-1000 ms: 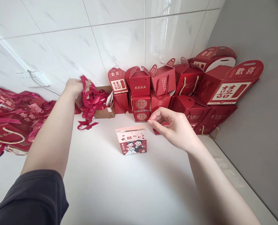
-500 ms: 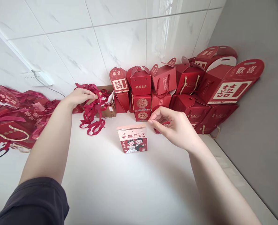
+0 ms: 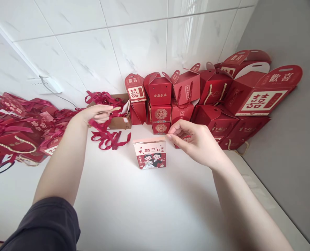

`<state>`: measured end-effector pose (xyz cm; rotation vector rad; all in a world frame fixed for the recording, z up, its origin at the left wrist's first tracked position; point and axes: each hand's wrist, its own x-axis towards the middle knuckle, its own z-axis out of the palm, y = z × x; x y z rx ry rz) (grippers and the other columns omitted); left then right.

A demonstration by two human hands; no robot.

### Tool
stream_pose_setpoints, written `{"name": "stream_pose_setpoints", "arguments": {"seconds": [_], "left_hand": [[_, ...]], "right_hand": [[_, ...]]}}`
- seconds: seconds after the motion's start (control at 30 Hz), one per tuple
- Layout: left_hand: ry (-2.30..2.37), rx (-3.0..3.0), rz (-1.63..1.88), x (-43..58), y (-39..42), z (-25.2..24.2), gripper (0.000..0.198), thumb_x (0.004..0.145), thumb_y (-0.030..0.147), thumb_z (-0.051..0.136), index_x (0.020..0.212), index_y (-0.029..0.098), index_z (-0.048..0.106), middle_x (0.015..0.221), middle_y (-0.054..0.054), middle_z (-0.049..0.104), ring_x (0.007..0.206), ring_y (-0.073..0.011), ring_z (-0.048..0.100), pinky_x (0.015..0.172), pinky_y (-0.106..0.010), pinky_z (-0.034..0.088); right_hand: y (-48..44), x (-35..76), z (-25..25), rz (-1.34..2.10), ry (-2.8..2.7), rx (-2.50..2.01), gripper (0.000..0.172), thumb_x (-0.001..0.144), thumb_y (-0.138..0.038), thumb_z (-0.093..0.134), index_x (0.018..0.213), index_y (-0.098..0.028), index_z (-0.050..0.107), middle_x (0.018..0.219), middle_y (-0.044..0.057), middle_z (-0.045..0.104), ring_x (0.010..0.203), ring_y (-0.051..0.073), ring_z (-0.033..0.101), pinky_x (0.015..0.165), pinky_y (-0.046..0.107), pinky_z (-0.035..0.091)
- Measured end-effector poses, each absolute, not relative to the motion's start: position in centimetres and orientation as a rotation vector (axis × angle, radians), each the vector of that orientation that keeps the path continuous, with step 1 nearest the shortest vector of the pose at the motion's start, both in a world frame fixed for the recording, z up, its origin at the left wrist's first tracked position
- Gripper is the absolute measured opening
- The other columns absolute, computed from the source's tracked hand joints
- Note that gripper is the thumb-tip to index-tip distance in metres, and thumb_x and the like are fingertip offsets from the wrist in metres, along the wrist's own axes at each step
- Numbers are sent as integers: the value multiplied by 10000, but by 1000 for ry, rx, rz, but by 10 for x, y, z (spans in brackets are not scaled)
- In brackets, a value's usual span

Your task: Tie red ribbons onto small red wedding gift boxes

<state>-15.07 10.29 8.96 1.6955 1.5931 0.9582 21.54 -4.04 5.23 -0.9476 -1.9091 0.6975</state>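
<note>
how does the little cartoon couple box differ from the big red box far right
The cartoon box is far smaller than the big red box. The cartoon box stands upright alone on the table; the big red box lies tilted atop the stack. The cartoon box shows a drawn couple under a pink top; the big red box bears a white label with a red character. Both are mostly red.
</note>
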Motion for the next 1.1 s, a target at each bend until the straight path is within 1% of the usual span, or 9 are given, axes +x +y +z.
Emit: {"name": "stream_pose_setpoints", "arguments": {"seconds": [0.1, 0.23, 0.33, 0.47, 0.63, 0.73, 0.93, 1.0, 1.1], "left_hand": [[1545, 1654, 1096, -123, 98, 77, 278, 783, 435, 693, 741, 174, 605, 514, 7, 553, 415, -103, 529, 389, -207, 404], [1561, 1737, 1476, -89, 83, 58, 191, 800, 309, 689, 883, 170, 587, 829, -54, 721, 740, -168, 731, 631, -243, 585], [1435, 1713, 1684, -72, 67, 57, 167, 832, 304, 651, 894, 183, 554, 869, -45, 730, 829, -176, 740, 718, -260, 611], [1206, 1531, 1647, -54, 36, 72, 186, 832, 352, 658, 888, 203, 563, 819, -37, 741, 808, -192, 746, 667, -242, 614], [1119, 1396, 1581, -31, -8, 82, 159, 829, 351, 645, 837, 211, 570, 775, -6, 733, 777, -183, 749, 564, -191, 582], [1090, 1376, 1566, -21, -24, 80, 182, 819, 349, 648, 848, 203, 543, 737, 0, 723, 731, -184, 748, 518, -182, 561], [1072, 1468, 1502, -19, -33, 76, 200, 811, 343, 668, 843, 212, 521, 747, 5, 713, 650, -182, 735, 484, -201, 547], [1068, 1541, 1522, -19, -36, 77, 197, 812, 341, 675, 885, 220, 538, 818, -10, 723, 738, -202, 743, 561, -243, 588], [1056, 1785, 1657, -16, -43, 81, 268, 792, 299, 702, 1032, 256, 590, 1107, -37, 701, 1045, -242, 689, 829, -340, 606]], "right_hand": [[-41, 215, 52, 717, -1924, -938, 75, 928, -202, 580, 853, -195, 583, 789, -10, 641, 699, 125, 597, 619, 230, 460], [-43, 216, 53, 717, -1933, -933, 65, 924, -192, 586, 859, -198, 587, 788, -21, 641, 701, 116, 592, 627, 224, 459], [-44, 217, 53, 725, -1914, -947, 87, 934, -225, 589, 852, -196, 585, 799, -15, 649, 706, 121, 606, 639, 232, 474], [-39, 215, 47, 788, -1783, -959, 111, 953, -309, 581, 971, -202, 606, 933, 29, 676, 799, 157, 651, 674, 263, 520], [-40, 210, 48, 1244, -1643, -707, 425, 904, -298, 664, 1295, -241, 508, 1274, 92, 606, 1022, 199, 663, 806, 323, 581], [-47, 208, 53, 1407, -1590, -584, 453, 866, -291, 726, 1267, -210, 531, 1171, 95, 670, 992, 207, 681, 881, 379, 583], [-55, 208, 58, 1263, -1523, -634, 245, 885, -322, 719, 1086, -187, 678, 940, 48, 726, 813, 161, 700, 795, 322, 611], [-56, 210, 58, 1223, -1528, -631, 243, 873, -310, 735, 1083, -195, 690, 947, 46, 730, 813, 163, 701, 791, 324, 615], [-61, 212, 60, 1102, -1575, -698, 239, 865, -340, 740, 1058, -201, 718, 917, 48, 736, 808, 182, 701, 776, 340, 618]]}}
